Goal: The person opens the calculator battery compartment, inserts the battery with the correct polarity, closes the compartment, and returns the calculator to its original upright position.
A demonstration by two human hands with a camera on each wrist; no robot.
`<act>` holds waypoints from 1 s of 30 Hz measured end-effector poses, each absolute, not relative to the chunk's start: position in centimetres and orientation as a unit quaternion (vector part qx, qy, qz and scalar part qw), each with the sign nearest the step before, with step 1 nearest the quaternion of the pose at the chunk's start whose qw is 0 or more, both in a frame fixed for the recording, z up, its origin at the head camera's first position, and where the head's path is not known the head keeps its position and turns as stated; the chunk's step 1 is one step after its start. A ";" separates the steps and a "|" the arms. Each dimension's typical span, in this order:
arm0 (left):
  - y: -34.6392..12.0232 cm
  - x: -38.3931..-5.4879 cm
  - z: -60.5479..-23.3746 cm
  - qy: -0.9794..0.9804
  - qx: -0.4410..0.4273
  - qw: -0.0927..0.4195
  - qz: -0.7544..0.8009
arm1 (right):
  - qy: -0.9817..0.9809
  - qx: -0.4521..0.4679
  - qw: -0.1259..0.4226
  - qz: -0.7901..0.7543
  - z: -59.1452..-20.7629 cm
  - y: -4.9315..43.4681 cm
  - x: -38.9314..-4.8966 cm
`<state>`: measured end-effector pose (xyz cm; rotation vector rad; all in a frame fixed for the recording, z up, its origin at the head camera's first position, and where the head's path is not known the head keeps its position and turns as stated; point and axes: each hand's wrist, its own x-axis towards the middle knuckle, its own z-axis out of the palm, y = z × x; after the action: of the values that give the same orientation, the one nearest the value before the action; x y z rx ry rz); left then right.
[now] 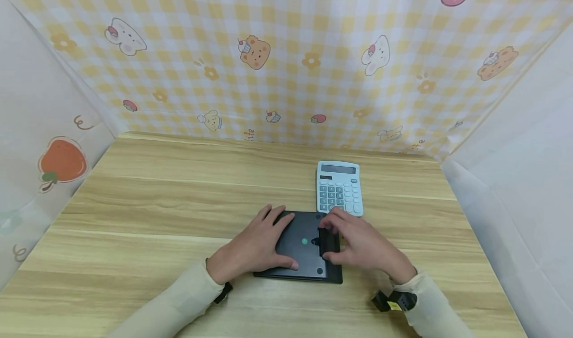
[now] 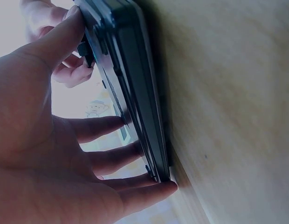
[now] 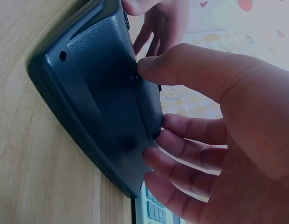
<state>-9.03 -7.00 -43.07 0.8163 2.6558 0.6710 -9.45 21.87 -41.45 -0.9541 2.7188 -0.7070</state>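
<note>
A flat black device (image 1: 301, 258), wedge-shaped from the side, lies on the table with its underside up, showing round feet and a small green dot. My left hand (image 1: 255, 243) rests across its left part, fingers spread towards the far edge and thumb near the close edge. In the left wrist view the fingers (image 2: 105, 163) are nearly straight against it. At the device's right end my right hand (image 1: 362, 241) pinches a black battery cover (image 1: 329, 242) between thumb and fingers. The cover has a small latch tab on its left side. The device's face is hidden.
A light blue calculator (image 1: 338, 188) lies face up just behind the black device, close to its far right corner. The wooden table (image 1: 156, 203) stretches to a checked yellow cloth (image 1: 286, 79) at the back, with white cloth on both sides.
</note>
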 end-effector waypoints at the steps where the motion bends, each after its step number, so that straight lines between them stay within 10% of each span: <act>1: -7.0 -9.0 -43.1 0.920 0.283 0.141 0.233 | 0.913 -0.320 0.087 -0.238 -41.4 21.9 -9.4; 30: -7.1 -9.1 -43.1 0.917 0.284 0.144 0.238 | 0.915 -0.312 0.093 -0.239 -41.4 21.8 -9.4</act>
<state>-9.05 -7.06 -43.12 0.8189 2.6443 0.6872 -9.43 21.82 -41.41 -0.9254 2.7153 -0.7082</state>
